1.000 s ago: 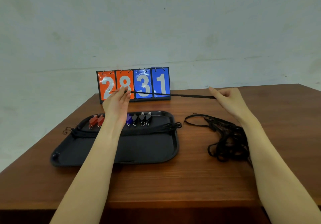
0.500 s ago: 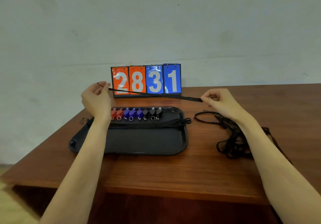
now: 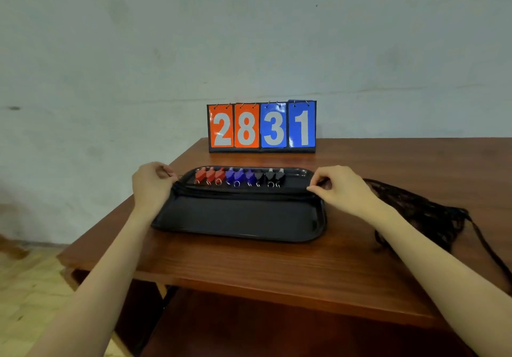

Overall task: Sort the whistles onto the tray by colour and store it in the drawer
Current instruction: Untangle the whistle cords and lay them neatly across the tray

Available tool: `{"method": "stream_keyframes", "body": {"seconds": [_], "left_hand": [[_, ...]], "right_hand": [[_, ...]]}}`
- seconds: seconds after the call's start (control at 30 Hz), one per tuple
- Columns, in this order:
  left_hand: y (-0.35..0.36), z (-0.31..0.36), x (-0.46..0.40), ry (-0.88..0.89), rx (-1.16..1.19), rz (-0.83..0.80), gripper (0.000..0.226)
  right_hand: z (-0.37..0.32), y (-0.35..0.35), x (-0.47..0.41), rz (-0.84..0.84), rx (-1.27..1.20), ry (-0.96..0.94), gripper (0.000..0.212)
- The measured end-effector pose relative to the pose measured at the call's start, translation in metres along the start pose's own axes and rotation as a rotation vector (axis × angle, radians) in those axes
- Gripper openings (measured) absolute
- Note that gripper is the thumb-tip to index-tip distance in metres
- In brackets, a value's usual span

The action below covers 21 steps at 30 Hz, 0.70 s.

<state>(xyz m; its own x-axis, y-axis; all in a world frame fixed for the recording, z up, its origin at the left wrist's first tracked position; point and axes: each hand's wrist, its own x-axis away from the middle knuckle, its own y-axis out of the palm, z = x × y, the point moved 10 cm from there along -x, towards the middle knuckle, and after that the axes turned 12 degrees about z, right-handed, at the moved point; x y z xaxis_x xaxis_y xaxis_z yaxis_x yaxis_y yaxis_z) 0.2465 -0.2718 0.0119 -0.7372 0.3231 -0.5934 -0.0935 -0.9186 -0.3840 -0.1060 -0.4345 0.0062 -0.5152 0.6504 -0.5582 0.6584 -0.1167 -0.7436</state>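
A black tray (image 3: 241, 218) lies on the wooden table (image 3: 277, 268). Along its far edge stands a row of whistles: red whistles (image 3: 209, 175) at the left, blue whistles (image 3: 238, 175) in the middle, black whistles (image 3: 273, 176) at the right. Black lanyard cords (image 3: 243, 192) lie stretched across the tray just in front of the row. My left hand (image 3: 151, 183) pinches one cord end at the tray's left rim. My right hand (image 3: 339, 187) pinches the other end at the right rim.
A flip scoreboard (image 3: 261, 127) reading 2831 stands behind the tray near the wall. A tangled pile of black lanyards (image 3: 421, 210) lies on the table right of the tray. The table's left edge drops to a tiled floor (image 3: 30, 287).
Both hands came down with the taut cord from in front of the scoreboard to the tray, laying it across with the other cords. The camera view shifted left and back.
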Motion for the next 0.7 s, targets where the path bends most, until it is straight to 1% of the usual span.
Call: {"method": "stream_keyframes", "body": {"seconds": [0.1, 0.17, 0.23, 0.33, 0.53, 0.63, 0.7], "left_hand": [[0.011, -0.005, 0.001, 0.041, -0.118, -0.097, 0.013], [0.016, -0.008, 0.004, 0.062, -0.189, -0.145, 0.013], [0.020, -0.011, 0.007, 0.092, -0.237, -0.172, 0.014], [0.023, -0.013, 0.011, 0.125, -0.278, -0.189, 0.015], [0.026, -0.009, 0.011, 0.162, -0.340, -0.199, 0.015], [0.027, -0.002, 0.014, 0.217, -0.393, -0.194, 0.011], [0.026, 0.004, 0.014, 0.269, -0.439, -0.163, 0.013]], "right_hand": [[-0.004, 0.008, 0.002, -0.009, 0.037, -0.024, 0.006], [-0.006, 0.014, 0.004, -0.031, 0.062, -0.033, 0.003], [-0.008, 0.018, 0.004, -0.035, 0.095, -0.055, 0.007], [-0.008, 0.022, 0.003, -0.036, 0.130, -0.059, 0.011], [-0.007, 0.026, 0.003, -0.030, 0.160, -0.068, 0.011], [-0.009, 0.025, 0.003, -0.001, 0.182, -0.080, 0.010], [-0.007, 0.024, 0.003, 0.013, 0.188, -0.065, 0.010]]}}
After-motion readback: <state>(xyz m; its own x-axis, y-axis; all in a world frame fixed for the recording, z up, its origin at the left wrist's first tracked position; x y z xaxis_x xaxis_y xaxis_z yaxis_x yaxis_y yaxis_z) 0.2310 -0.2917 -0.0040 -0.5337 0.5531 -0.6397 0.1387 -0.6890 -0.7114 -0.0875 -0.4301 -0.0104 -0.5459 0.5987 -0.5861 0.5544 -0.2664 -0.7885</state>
